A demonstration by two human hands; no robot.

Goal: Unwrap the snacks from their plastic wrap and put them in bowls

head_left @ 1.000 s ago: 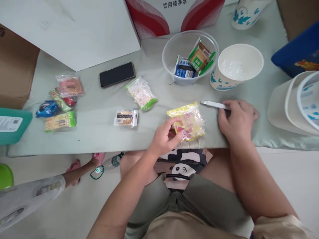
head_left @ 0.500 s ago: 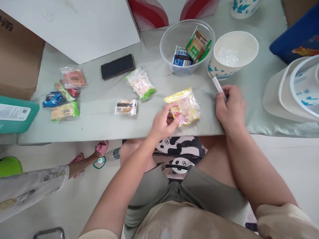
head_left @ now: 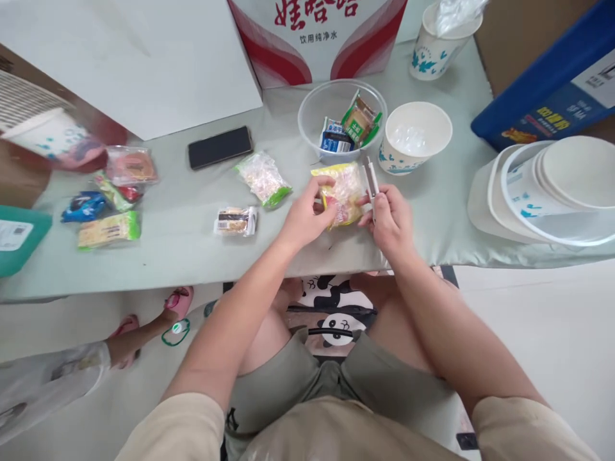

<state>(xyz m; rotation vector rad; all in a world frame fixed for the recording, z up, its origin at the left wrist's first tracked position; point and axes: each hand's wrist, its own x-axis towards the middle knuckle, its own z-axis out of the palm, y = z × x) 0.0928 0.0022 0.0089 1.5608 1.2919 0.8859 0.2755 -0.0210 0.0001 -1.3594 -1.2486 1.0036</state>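
My left hand (head_left: 307, 214) pinches the left side of a clear snack packet (head_left: 346, 186) with yellow edges, lying near the table's front. In my right hand (head_left: 391, 221) is a slim white tool (head_left: 371, 180) with a thin metal tip; its exact kind is unclear. Its tip points away from me, beside the packet's right edge, and my right fingers are close to that edge. Behind the packet stand a clear plastic bowl (head_left: 307, 125) holding several small snack packs and a paper cup (head_left: 401, 163) with crumpled clear plastic inside.
Left of my hands lie a green-ended packet (head_left: 264, 179), a small biscuit pack (head_left: 236, 221), a phone (head_left: 220, 147) and several snacks (head_left: 109, 229). A tilted paper cup (head_left: 45, 137) shows at far left. Nested tubs (head_left: 490, 192) stand right; another person's leg (head_left: 144, 339) is below left.
My right hand has moved left with the white tool, from beside the paper cup to the packet's right edge. My left hand keeps its hold. A tilted cup has appeared at left. The view has shifted.
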